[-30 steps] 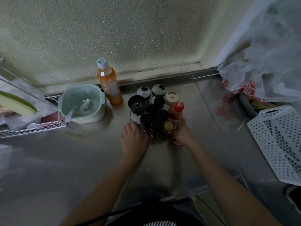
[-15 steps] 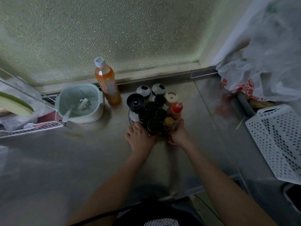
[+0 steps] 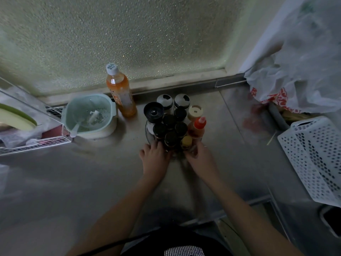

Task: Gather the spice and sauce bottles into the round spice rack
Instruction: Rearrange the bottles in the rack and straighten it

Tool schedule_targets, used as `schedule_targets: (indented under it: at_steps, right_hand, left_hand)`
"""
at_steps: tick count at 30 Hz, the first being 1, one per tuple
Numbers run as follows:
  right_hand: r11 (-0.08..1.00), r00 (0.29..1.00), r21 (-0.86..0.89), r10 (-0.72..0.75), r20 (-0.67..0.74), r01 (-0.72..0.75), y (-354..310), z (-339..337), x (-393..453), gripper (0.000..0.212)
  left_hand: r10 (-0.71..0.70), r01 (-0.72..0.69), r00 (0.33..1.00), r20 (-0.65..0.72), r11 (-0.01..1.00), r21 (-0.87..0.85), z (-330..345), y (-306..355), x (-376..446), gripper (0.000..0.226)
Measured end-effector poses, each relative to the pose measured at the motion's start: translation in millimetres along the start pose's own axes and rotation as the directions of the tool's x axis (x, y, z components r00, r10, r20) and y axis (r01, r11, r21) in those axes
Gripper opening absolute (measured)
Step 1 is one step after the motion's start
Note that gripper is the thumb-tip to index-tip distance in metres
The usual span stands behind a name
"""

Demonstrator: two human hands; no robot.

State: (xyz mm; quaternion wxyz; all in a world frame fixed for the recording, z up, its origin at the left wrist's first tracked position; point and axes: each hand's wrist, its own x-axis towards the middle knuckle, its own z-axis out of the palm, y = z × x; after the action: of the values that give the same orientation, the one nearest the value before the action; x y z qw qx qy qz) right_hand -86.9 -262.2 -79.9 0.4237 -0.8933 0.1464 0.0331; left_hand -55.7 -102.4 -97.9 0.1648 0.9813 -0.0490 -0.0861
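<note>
The round spice rack (image 3: 177, 153) stands on the steel counter below the frosted window, packed with several black-lidded jars (image 3: 170, 138). It also holds a black-topped grinder (image 3: 153, 112), two silver-capped shakers (image 3: 164, 101), a beige-lidded jar (image 3: 195, 111), a red-capped sauce bottle (image 3: 197, 127) and a small yellow-lidded jar (image 3: 186, 142). My left hand (image 3: 154, 157) and my right hand (image 3: 199, 156) clasp the rack's near edge, fingers curled against it. The rack's base is mostly hidden. A tall orange bottle (image 3: 120, 94) stands apart, behind and to the left of the rack.
A pale green strainer bowl (image 3: 88, 115) with a spoon sits left of the orange bottle, beside a white wire dish rack (image 3: 33, 143). At the right lie a white perforated basket (image 3: 313, 156) and plastic bags (image 3: 299, 76). The counter's front edge runs near my body.
My left hand slid right from the counter onto the rack's front. Both hands have drawn closer together at the near edge. The bottles stay in place.
</note>
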Motion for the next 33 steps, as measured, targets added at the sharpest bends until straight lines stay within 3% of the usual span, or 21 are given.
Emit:
schedule_targets:
  at_steps: [5, 8, 10, 12, 13, 15, 17, 20, 25, 33]
  right_hand:
    - [0.994, 0.999, -0.103, -0.032, 0.043, 0.036, -6, 8, 5, 0.042]
    - [0.995, 0.998, -0.077, -0.058, 0.040, 0.061, -1, 6, 6, 0.037]
    - [0.998, 0.999, -0.047, -0.052, 0.013, 0.052, 6, 2, 4, 0.028]
    - [0.999, 0.994, 0.009, 0.055, -0.094, -0.054, 14, -4, 1, 0.014]
    - [0.990, 0.979, 0.058, 0.137, -0.151, -0.129, 17, -6, 2, 0.012]
    - [0.940, 0.934, 0.183, 0.317, -0.162, -0.287, 21, -9, 6, 0.019]
    - [0.867, 0.903, 0.277, 0.430, 0.006, -0.414, 16, -7, 12, 0.033]
    - [0.795, 0.877, 0.369, 0.429, 0.216, -0.480, 5, 3, 19, 0.034]
    - [0.805, 0.880, 0.359, 0.451, 0.146, -0.472, 6, 22, 28, 0.048]
    - [0.859, 0.906, 0.292, 0.382, 0.182, -0.421, 5, 19, 51, 0.027]
  left_hand:
    - [0.026, -0.028, 0.999, 0.019, 0.992, 0.126, -2, 1, -1, 0.034]
    - [0.016, -0.018, 0.999, 0.029, 0.997, 0.077, -3, -1, -1, 0.037]
    - [-0.053, 0.049, 0.997, -0.053, 0.997, -0.067, -7, -3, -2, 0.041]
    - [-0.214, 0.161, 0.963, -0.161, 0.943, -0.290, -12, -4, -1, 0.040]
    - [-0.315, 0.228, 0.937, -0.152, 0.879, -0.419, -14, -6, 1, 0.042]
    - [-0.441, 0.370, 0.897, 0.017, 0.730, -0.574, -15, -13, 9, 0.053]
    - [-0.419, 0.444, 0.890, 0.180, 0.706, -0.551, -13, -20, 18, 0.054]
    - [-0.318, 0.411, 0.912, 0.261, 0.728, -0.548, -11, -19, 25, 0.035]
    - [-0.275, 0.463, 0.887, 0.372, 0.540, -0.703, -4, -10, 20, 0.025]
    - [-0.282, 0.465, 0.883, 0.375, 0.422, -0.778, -10, -7, 27, 0.020]
